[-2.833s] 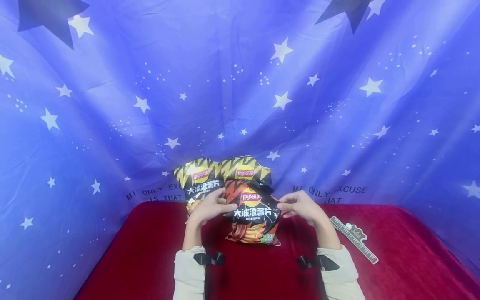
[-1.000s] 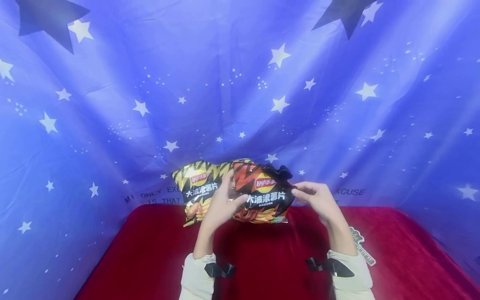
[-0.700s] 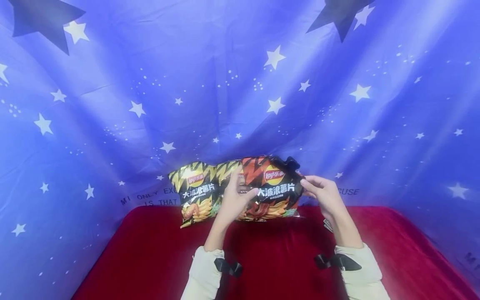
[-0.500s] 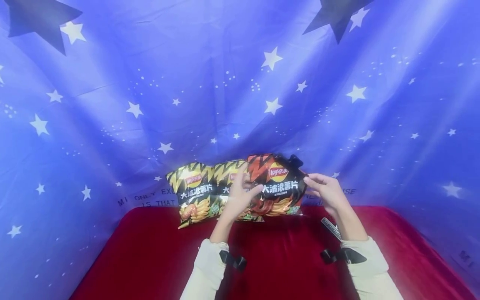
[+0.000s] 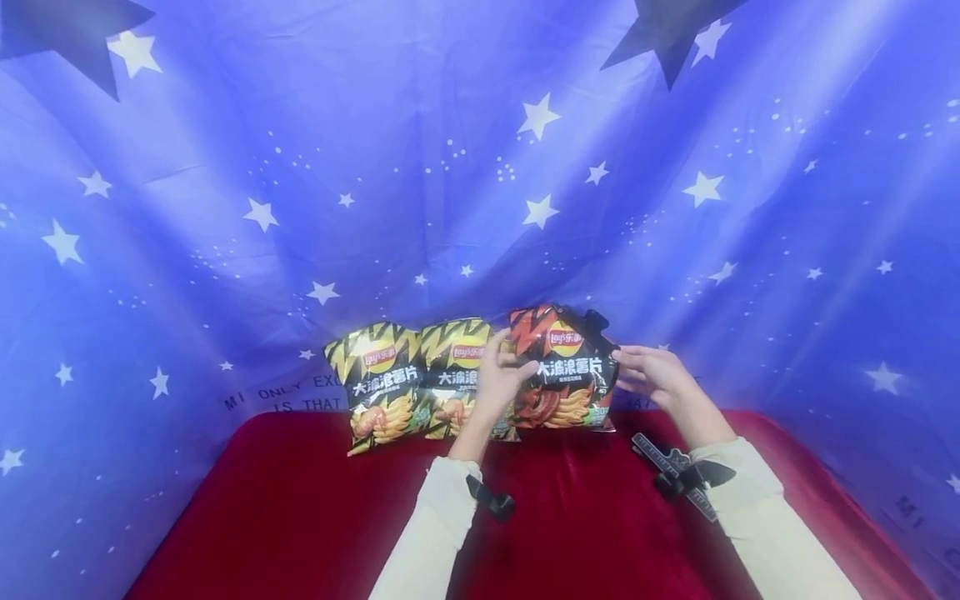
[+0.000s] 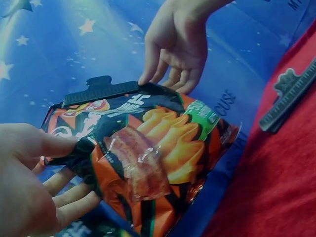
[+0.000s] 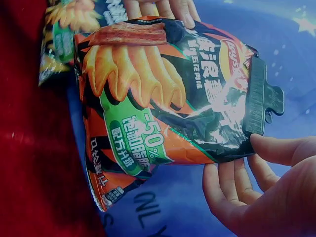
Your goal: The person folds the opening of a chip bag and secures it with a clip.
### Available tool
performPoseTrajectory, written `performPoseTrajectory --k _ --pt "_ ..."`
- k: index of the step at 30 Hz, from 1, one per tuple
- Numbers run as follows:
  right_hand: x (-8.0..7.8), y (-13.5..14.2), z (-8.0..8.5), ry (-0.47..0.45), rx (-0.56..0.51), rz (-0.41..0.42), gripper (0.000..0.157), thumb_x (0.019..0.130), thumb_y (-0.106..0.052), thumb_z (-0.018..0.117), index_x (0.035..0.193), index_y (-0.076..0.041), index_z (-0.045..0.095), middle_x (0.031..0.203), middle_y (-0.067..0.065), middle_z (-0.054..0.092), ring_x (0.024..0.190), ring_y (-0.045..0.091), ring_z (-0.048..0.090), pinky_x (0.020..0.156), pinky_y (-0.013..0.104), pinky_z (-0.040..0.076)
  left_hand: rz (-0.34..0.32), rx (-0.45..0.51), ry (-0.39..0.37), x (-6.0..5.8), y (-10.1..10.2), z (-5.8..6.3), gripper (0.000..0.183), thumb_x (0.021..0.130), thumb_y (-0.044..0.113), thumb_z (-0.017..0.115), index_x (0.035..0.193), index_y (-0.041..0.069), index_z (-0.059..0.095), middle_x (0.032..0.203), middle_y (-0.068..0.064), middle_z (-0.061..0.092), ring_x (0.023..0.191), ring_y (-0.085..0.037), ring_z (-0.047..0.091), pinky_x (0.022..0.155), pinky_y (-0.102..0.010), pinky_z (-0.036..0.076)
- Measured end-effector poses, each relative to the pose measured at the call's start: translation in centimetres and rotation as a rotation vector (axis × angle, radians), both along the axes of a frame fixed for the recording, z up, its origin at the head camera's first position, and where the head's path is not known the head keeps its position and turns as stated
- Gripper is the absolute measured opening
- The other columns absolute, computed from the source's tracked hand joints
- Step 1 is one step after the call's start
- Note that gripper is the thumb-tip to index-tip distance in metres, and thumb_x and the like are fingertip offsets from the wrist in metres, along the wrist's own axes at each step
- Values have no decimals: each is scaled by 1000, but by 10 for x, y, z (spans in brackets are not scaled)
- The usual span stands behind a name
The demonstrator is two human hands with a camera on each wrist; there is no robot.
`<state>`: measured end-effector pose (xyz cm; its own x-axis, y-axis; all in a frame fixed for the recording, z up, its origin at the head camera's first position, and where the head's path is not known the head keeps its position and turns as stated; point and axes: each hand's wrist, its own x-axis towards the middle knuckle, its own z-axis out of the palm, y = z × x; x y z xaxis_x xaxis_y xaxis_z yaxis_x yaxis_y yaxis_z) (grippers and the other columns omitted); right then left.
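A red and black potato chip bag [image 5: 566, 392] stands upright at the back of the table, held between both hands. My left hand [image 5: 497, 379] grips its left side, thumb on the front and fingers behind. On the opposite edge my right hand [image 5: 663, 379] pinches the bag, its thumb right by the end of a black bag clip [image 7: 257, 98] that clamps the bag's top corner. Two yellow and black chip bags, the outer one [image 5: 384, 387] and the inner one [image 5: 453, 354], stand to the left. My left hand partly covers the inner one.
A second, greyish ruler-like clip [image 6: 289, 96] lies on the red cloth [image 5: 300, 517] at the right, partly under my right wrist's black strap in the head view. A blue star-printed curtain [image 5: 375, 125] rises right behind the bags.
The red bag has moved right and back from in front of the yellow bags to beside them, both hands going with it. More of the inner yellow bag shows now.
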<state>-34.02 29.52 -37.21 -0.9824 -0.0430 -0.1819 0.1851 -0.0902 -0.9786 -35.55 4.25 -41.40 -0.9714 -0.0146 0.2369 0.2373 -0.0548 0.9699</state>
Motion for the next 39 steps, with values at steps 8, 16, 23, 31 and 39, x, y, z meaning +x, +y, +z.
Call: performPoseTrajectory --k 8,16,23,31,39 --pt "-14 12 -15 -82 -101 29 21 101 -3 59 89 -20 66 82 -4 74 82 10 70 80 30 61 84 -47 -43 -6 17 -12 69 82 1 79 144 18 54 122 -16 67 98 -22 66 75 -32 60" --pt "-19 19 -28 -102 -100 -19 32 101 -1 57 80 -22 68 77 -5 72 77 8 69 77 30 61 1 -164 -38 -4 20 -23 76 87 4 76 154 17 42 119 -22 65 97 -26 68 81 -35 60" --pt "-18 20 -33 -90 -127 -53 36 101 2 53 78 -21 68 74 -4 74 73 8 71 73 30 62 -80 -268 -1 -3 23 -30 100 78 -7 79 161 14 27 131 -27 59 113 -37 67 90 -38 60" --pt "-20 13 -36 -89 -28 -65 55 103 -7 55 153 1 34 77 -9 73 77 6 71 80 30 62 88 -351 49 -4 31 -43 87 83 -2 76 158 8 33 113 -20 71 101 -30 73 88 -37 60" --pt "-21 10 -42 -99 -12 -50 62 105 -10 50 158 3 21 77 -11 72 77 5 68 78 29 60 23 -452 29 -1 31 -45 91 90 11 71 162 3 16 129 -28 66 112 -36 69 97 -48 56"
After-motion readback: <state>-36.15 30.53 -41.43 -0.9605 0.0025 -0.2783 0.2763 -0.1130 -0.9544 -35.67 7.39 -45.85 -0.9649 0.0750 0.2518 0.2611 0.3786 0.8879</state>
